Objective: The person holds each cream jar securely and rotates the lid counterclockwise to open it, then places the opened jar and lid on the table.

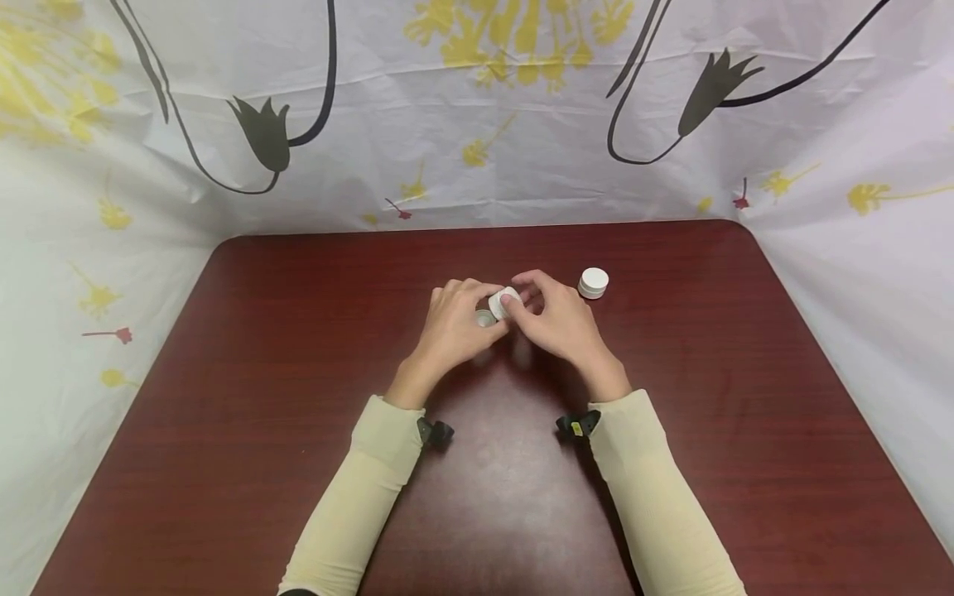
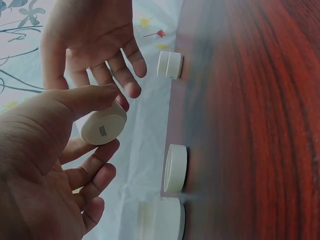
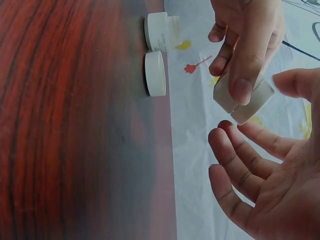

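Observation:
A small white lidded jar (image 1: 503,303) is pinched between the thumb and fingers of my left hand (image 1: 455,327). Dark print marks the jar's end face (image 2: 107,131) in the left wrist view, and a seam runs round its side in the right wrist view. My right hand (image 1: 559,323) is beside the jar, its fingers (image 3: 240,157) spread and loosely bent, holding nothing. Below the hands, an uncovered white jar (image 2: 170,220) with a threaded neck stands on the table. A separate white lid (image 3: 155,74) lies next to it; in the head view the left hand partly hides this pair.
Another white lidded jar (image 1: 593,283) stands to the right of my right hand. The dark red wooden table (image 1: 261,372) has rounded far corners. A white sheet with a flower pattern (image 1: 477,124) hangs behind it and along both sides.

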The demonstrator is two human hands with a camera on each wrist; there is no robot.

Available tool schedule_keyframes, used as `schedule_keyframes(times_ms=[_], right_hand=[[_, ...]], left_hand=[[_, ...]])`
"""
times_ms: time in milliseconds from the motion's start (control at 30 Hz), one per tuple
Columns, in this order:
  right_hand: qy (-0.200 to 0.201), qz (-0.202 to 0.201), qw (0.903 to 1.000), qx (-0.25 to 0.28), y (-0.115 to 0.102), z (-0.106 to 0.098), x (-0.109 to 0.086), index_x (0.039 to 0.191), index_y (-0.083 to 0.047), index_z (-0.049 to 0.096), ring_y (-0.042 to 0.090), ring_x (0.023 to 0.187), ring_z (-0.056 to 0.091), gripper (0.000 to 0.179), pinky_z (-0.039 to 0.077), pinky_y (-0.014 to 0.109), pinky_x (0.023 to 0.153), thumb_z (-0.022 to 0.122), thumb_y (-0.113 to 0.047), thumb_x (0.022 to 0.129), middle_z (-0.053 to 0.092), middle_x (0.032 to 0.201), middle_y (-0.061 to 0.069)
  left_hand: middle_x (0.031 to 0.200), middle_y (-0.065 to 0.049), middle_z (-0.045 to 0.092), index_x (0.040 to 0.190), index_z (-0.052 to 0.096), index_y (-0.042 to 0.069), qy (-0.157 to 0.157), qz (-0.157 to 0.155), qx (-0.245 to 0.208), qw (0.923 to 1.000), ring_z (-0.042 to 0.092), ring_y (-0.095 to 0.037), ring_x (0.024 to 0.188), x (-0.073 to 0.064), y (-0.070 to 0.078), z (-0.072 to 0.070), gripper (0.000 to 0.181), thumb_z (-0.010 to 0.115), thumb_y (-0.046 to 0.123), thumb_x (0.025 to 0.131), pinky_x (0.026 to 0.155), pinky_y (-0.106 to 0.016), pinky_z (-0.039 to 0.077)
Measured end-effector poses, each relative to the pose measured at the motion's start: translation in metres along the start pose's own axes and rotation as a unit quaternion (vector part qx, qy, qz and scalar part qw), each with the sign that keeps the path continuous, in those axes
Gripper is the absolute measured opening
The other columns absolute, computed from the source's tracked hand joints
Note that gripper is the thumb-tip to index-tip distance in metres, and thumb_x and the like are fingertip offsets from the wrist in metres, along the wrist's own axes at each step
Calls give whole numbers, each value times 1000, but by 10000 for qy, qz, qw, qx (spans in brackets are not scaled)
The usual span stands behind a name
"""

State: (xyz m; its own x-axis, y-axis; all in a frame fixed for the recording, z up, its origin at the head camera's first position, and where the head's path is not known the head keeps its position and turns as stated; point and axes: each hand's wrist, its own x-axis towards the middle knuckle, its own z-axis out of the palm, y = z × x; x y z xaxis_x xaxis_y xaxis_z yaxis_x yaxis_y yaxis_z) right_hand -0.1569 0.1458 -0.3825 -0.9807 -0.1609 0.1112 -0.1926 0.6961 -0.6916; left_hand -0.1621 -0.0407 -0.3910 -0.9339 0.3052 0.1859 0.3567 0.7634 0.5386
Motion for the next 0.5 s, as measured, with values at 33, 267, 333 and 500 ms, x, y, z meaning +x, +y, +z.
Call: schedule_keyframes(times_ms=[33, 267, 333, 500], right_hand=[[-3, 35, 10000, 8, 0, 0, 0, 133, -18, 67, 20, 97, 74, 47, 53, 47, 87, 62, -51, 100, 77, 107, 1], [75, 201, 9997, -109, 0, 1, 2, 117, -20, 73, 19, 87, 69, 48, 51, 41, 78, 58, -62, 100, 75, 95, 1], [100, 191, 9997, -117, 0, 1, 2, 113, -20, 74, 19, 82, 66, 44, 48, 38, 74, 60, -60, 100, 73, 90, 0], [89, 128, 9998, -103, 0, 2, 1, 115, -19, 73, 18, 83, 66, 39, 48, 36, 74, 62, -54, 100, 72, 90, 0]], left_hand=[[125, -3, 75, 131, 76, 20, 12, 1, 3, 10000, 62, -29, 119, 0, 0, 0, 46, 82, 38, 89, 101, -48, 42], [124, -3, 75, 130, 76, 20, 26, 28, 66, 10000, 63, -29, 118, 0, -1, -1, 45, 81, 39, 89, 101, -48, 42], [124, -3, 75, 130, 76, 20, 8, 39, 73, 10000, 62, -29, 118, 1, -1, -1, 45, 81, 38, 89, 101, -48, 42], [125, -3, 75, 131, 75, 21, -25, 31, 60, 10000, 62, -29, 119, 1, -1, -1, 45, 81, 36, 89, 101, -47, 42]])
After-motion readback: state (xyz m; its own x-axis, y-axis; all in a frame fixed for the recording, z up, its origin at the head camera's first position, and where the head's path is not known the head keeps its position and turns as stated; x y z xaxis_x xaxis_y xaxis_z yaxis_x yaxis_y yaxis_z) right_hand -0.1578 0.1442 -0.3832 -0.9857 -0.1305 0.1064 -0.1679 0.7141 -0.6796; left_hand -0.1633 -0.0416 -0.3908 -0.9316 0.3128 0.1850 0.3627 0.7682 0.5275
